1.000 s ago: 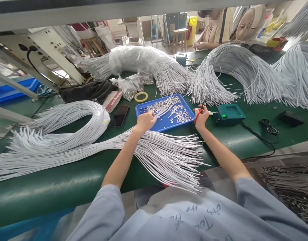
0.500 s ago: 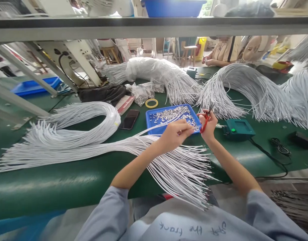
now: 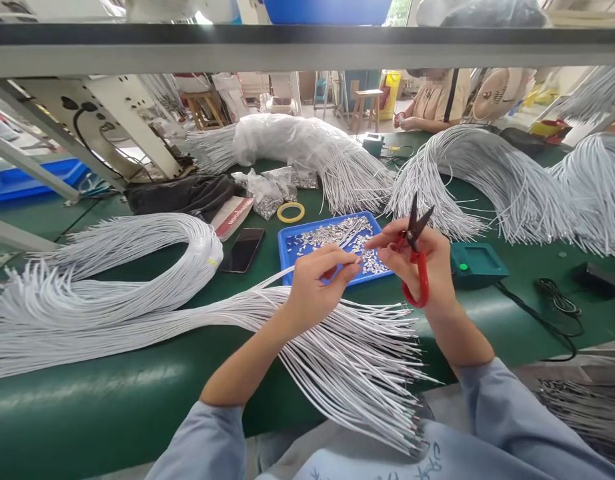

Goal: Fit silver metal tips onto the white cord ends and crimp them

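Note:
My left hand (image 3: pixel 315 287) is closed in a pinch on the end of a white cable over the tray's front edge. My right hand (image 3: pixel 437 263) grips red-handled scissors (image 3: pixel 421 277), their dark blades pointing up and parted, while its thumb and forefinger reach towards the pinched cable end. Behind both hands lies a blue tray (image 3: pixel 282 250) with many small metal terminals (image 3: pixel 332 233) and a few white cable ends in it. A fanned bundle of white cables (image 3: pixel 357 360) spreads beneath my left forearm towards the front edge.
Left are a coiled cable bundle (image 3: pixel 200 273) and a phone (image 3: pixel 243 251). Yellow tape (image 3: pixel 291 213) and bags of metal parts (image 3: pixel 265 197) lie behind the tray. A green device (image 3: pixel 480 263) stands right, near arched cable bundles (image 3: pixel 502 173). A shelf (image 3: pixel 307 57) crosses above; another person (image 3: pixel 437 107) sits beyond.
My right hand has drawn nearer and turned, so the scissors' blades now point up in plain view. My left hand has shifted slightly left and down. The whole view has moved a little.

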Demonstrator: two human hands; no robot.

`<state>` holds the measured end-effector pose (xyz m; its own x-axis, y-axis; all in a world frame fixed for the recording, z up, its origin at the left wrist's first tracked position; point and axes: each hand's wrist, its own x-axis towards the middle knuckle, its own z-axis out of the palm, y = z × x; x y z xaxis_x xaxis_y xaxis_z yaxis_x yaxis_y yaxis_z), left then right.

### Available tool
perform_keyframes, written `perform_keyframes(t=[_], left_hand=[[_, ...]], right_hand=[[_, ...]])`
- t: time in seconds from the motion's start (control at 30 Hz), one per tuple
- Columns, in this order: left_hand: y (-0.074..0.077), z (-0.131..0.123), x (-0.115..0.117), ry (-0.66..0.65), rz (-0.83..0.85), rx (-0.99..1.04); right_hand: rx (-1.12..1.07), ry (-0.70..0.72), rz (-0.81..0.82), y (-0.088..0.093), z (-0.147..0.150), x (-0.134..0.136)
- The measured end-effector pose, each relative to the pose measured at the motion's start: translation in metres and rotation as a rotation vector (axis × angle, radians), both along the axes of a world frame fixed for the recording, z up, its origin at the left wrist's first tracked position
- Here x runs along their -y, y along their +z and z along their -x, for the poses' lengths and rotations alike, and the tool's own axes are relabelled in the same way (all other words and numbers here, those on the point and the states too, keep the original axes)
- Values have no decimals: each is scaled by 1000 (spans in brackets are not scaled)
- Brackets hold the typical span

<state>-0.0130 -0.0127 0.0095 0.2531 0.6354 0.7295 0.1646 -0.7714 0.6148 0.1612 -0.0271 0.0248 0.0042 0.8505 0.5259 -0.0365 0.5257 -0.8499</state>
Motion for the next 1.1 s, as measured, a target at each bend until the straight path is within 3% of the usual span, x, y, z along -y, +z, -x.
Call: perform_keyframes(t=[0.2, 0.6, 0.77, 0.9, 1.1], left_hand=[[-6, 0, -4, -42, 230, 67], [-8, -3, -3, -97, 308, 60], [-8, -3, -4, -92, 235, 65], [-9, -2, -9, 28, 65, 54], [-11, 1, -13, 113, -13, 51]], right_hand=[[-33, 79, 74, -5, 5, -11], [-24, 57, 101, -10, 7, -14], [46, 10, 28, -9, 5, -14], [289, -169, -122, -7, 1, -17], [585, -182, -256, -10, -2, -16]])
